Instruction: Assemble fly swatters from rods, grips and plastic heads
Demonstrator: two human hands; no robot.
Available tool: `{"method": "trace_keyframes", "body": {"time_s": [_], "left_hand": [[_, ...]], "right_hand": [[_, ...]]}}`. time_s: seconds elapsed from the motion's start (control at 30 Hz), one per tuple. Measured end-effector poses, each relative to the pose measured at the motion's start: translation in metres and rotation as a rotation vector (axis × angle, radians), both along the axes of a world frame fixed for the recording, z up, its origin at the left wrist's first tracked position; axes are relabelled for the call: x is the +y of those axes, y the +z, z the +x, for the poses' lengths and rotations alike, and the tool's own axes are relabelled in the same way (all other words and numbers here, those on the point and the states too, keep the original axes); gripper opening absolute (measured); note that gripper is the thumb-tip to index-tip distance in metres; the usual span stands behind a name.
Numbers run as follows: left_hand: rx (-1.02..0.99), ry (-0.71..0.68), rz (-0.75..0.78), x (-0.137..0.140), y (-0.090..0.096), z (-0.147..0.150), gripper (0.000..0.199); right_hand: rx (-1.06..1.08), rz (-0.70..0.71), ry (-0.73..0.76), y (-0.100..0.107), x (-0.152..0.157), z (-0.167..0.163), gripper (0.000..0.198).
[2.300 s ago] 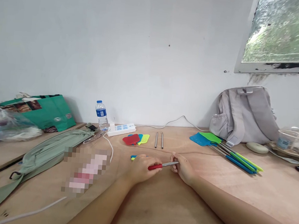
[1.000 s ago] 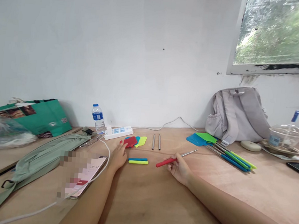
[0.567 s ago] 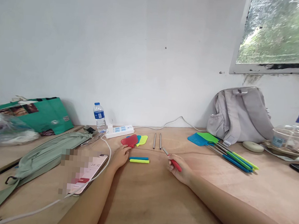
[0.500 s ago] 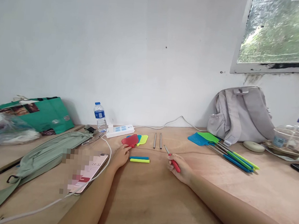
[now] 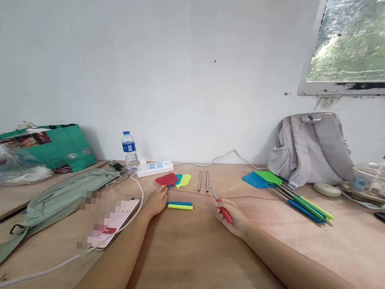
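Observation:
My left hand (image 5: 156, 201) rests on the table, its fingers closed at the near edge of a red fly swatter head (image 5: 166, 179). A blue head (image 5: 178, 179) and a yellow one (image 5: 185, 180) lie partly beneath and beside it. My right hand (image 5: 229, 216) grips a red handle (image 5: 225, 214) with a metal rod pointing away to the upper left. Two bare metal rods (image 5: 200, 182) stand out between the hands, lying side by side. Closer to me are a blue grip (image 5: 179, 203) and a yellow grip (image 5: 180, 207).
Several fly swatters (image 5: 300, 202) with blue and green heads lie at right, before a grey backpack (image 5: 310, 148). A power strip (image 5: 156, 168), water bottle (image 5: 130, 151), phone (image 5: 116, 223) with white cable and green strap bag (image 5: 70, 192) are at left.
The red fly swatter head has shifted slightly left and lies flatter, showing more of the blue head. My right hand keeps hold of the red handle, nearly still.

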State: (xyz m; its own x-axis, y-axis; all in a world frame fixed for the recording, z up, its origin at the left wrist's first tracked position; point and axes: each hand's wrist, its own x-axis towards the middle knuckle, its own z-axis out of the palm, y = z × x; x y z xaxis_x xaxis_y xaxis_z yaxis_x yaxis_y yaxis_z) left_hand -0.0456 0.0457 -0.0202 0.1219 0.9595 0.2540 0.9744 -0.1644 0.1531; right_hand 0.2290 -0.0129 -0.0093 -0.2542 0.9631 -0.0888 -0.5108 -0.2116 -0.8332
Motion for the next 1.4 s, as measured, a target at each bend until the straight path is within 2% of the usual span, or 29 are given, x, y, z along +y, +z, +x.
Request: {"method": "trace_keyframes", "body": {"time_s": [0.33,0.63,0.83,0.9,1.23,1.4], "left_hand": [[0.001,0.085,-0.022,0.002,0.005,0.005,0.037],[0.003,0.069,-0.001,-0.004,0.011,0.006,0.024],[0.004,0.026,0.023,-0.006,0.012,0.008,0.046],[-0.006,0.011,0.015,-0.007,0.012,0.008,0.047],[-0.156,0.018,0.082,-0.004,0.015,0.003,0.031],[-0.325,0.059,0.203,-0.003,0.016,0.003,0.027]], "right_hand": [[0.001,-0.008,0.004,-0.001,0.001,0.000,0.022],[0.026,-0.017,-0.001,-0.004,0.002,0.001,0.020],[0.037,-0.013,0.008,-0.003,0.001,0.002,0.019],[0.039,-0.011,0.009,-0.004,0.001,0.002,0.019],[0.056,-0.015,0.011,-0.005,0.002,0.003,0.018],[0.051,-0.016,-0.001,-0.005,0.002,0.003,0.020]]}}
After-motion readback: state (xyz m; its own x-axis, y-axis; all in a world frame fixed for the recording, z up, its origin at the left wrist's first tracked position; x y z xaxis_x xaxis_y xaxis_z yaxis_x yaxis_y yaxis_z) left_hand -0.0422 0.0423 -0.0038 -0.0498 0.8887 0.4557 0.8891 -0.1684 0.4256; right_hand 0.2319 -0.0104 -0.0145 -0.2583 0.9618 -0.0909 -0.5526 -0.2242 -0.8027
